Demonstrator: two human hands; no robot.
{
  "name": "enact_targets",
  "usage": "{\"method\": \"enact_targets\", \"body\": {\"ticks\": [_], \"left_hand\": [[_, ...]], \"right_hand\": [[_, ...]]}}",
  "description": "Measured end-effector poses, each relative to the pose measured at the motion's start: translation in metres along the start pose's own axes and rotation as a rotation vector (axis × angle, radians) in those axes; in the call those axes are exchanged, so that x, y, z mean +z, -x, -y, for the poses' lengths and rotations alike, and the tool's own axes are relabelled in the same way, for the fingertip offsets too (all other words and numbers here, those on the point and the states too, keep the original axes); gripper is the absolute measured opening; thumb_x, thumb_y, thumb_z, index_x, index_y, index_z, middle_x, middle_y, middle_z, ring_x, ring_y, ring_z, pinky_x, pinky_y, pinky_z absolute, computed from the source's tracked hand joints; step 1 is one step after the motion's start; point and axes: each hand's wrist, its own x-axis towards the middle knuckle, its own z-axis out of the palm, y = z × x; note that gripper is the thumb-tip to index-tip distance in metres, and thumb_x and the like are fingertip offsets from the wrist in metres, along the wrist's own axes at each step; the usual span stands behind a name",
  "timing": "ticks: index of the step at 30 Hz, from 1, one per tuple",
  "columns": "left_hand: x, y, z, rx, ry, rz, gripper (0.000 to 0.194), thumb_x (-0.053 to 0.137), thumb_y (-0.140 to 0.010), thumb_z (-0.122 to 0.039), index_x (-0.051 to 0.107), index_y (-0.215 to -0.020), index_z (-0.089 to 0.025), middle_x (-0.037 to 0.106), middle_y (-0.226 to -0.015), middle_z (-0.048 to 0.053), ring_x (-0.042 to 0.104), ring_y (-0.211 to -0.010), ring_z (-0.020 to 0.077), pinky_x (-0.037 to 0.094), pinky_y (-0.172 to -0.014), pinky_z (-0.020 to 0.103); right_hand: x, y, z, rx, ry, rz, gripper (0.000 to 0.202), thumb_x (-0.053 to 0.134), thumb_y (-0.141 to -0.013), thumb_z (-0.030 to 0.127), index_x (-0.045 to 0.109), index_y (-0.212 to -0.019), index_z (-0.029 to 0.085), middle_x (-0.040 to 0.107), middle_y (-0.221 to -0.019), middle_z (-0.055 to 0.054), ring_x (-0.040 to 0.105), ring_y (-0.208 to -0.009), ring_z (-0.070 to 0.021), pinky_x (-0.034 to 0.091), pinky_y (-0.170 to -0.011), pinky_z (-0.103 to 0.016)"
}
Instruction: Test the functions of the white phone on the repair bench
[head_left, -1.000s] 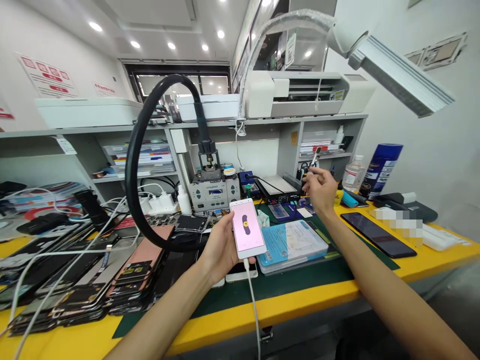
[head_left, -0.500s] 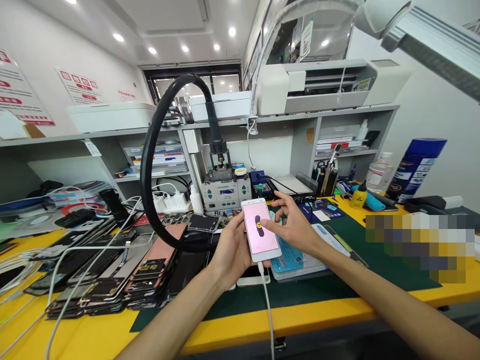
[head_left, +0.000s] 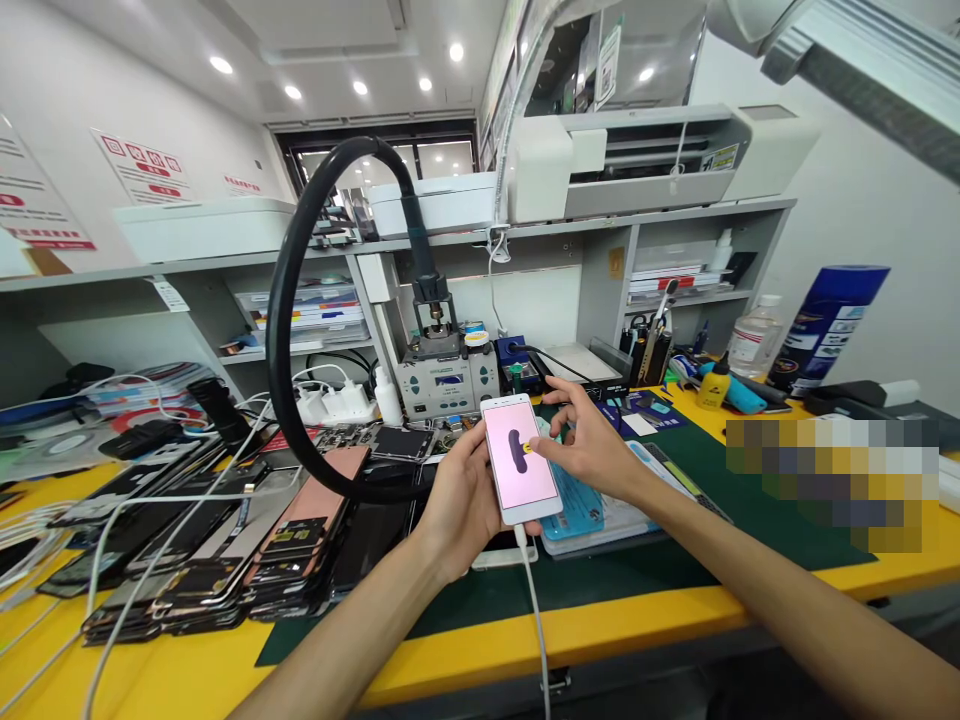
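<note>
A white smartphone [head_left: 508,485] lies tilted in my left hand [head_left: 463,495], whose fingers wrap round it from behind and along its left edge. Its lit pink screen carries a dark purple shape and a small yellow mark. One digit of my right hand [head_left: 581,440] rests on the screen by that mark; the other fingers are apart, holding nothing. From the phone's bottom edge a white cable [head_left: 534,590] runs down past the bench edge. Partly hidden under the hands are another white-framed phone [head_left: 499,560] and a blue packet [head_left: 581,505].
Left stand stacked phone screens [head_left: 300,510] and loose white cables. A thick black hose [head_left: 277,330] arches over a rework station [head_left: 442,385]. A green mat [head_left: 780,510] covers part of the yellow bench [head_left: 450,675]. On the right are a yellow bottle [head_left: 712,387] and blue can [head_left: 829,330].
The yellow mark on the screen has moved right with my right digit, and the dark shape has changed form. My left hand still holds the phone. The view has shifted slightly.
</note>
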Motion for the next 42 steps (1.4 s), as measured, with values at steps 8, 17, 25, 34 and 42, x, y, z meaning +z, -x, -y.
{"method": "enact_targets", "body": {"ticks": [8, 17, 25, 34, 42], "left_hand": [[0.0, 0.0, 0.0, -0.002, 0.021, -0.007, 0.057, 0.045, -0.093, -0.06, 0.054, -0.135, -0.022, 0.064, -0.116, 0.014, 0.067, -0.089, 0.0285, 0.055, -0.061, 0.035], [-0.002, -0.001, 0.0, 0.013, 0.015, 0.03, 0.055, 0.047, -0.093, -0.057, 0.055, -0.134, -0.02, 0.064, -0.119, 0.015, 0.066, -0.088, 0.0296, 0.053, -0.055, 0.033], [-0.001, -0.001, 0.0, 0.005, 0.048, 0.014, 0.054, 0.045, -0.094, -0.057, 0.056, -0.133, -0.02, 0.065, -0.105, 0.012, 0.066, -0.084, 0.0262, 0.053, -0.06, 0.033], [-0.001, -0.001, 0.002, 0.016, 0.035, 0.013, 0.049, 0.047, -0.094, -0.054, 0.058, -0.129, -0.021, 0.065, -0.099, 0.01, 0.065, -0.079, 0.024, 0.052, -0.058, 0.032], [-0.004, -0.003, 0.004, 0.015, 0.038, 0.034, 0.056, 0.047, -0.092, -0.059, 0.055, -0.134, -0.023, 0.065, -0.106, 0.012, 0.066, -0.083, 0.0262, 0.053, -0.058, 0.032]], "right_hand": [[-0.002, 0.0, -0.002, -0.027, -0.047, -0.064, 0.066, 0.067, -0.085, 0.034, 0.038, -0.143, 0.021, 0.054, -0.123, -0.013, 0.057, -0.077, -0.0159, 0.049, -0.062, -0.031], [-0.003, 0.012, 0.01, -0.686, -0.069, -0.238, 0.013, 0.052, -0.088, 0.015, 0.063, -0.094, 0.02, 0.066, -0.09, -0.009, 0.064, -0.085, -0.024, 0.051, -0.076, -0.042], [0.008, 0.025, 0.022, -0.918, 0.003, -0.094, 0.016, 0.049, -0.079, 0.01, 0.057, -0.089, 0.019, 0.06, -0.073, -0.004, 0.069, -0.081, -0.025, 0.05, -0.093, -0.054], [0.016, 0.026, 0.023, -0.932, 0.056, -0.004, 0.013, 0.05, -0.075, 0.011, 0.054, -0.085, 0.018, 0.061, -0.076, -0.006, 0.069, -0.09, -0.0266, 0.047, -0.099, -0.056], [0.005, 0.026, 0.024, -0.895, -0.033, -0.096, 0.01, 0.05, -0.077, 0.011, 0.054, -0.082, 0.019, 0.061, -0.082, -0.007, 0.07, -0.095, -0.0287, 0.047, -0.098, -0.057]]}}
